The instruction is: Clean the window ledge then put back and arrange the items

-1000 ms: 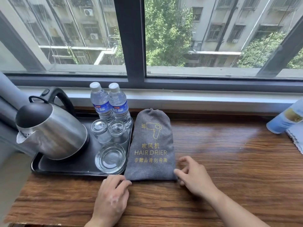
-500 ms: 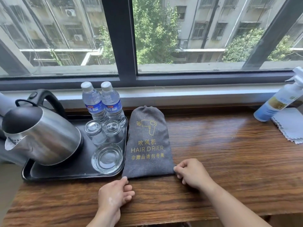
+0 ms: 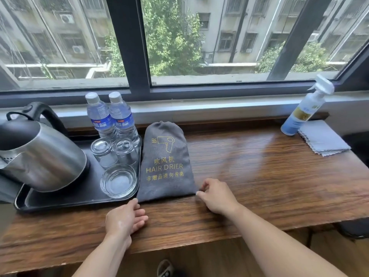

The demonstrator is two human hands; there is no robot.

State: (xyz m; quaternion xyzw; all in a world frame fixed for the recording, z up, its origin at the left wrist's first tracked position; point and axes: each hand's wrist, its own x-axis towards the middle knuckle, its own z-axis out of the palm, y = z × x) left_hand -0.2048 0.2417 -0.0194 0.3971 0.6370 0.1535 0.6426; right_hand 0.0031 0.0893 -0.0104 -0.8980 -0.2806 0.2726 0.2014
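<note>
Head view showed the desk (image 3: 279,176) gleaming, items back; only squaring seemed left. The hair-drier bag (image 3: 166,166) lay just beside the tray (image 3: 60,200), by the front edge. Its near corners were met by the left hand (image 3: 124,218), relaxed, one fingertip touching, and the right hand (image 3: 216,196), pinching. Since the earlier frame, the bag had stayed put.

Grey hair-drier bag (image 3: 166,164) flat on wooden ledge (image 3: 279,186), just beside black tray (image 3: 60,199).

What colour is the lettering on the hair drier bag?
Yellow-gold, printed on the grey hair drier bag, clearest in the head view.
</note>
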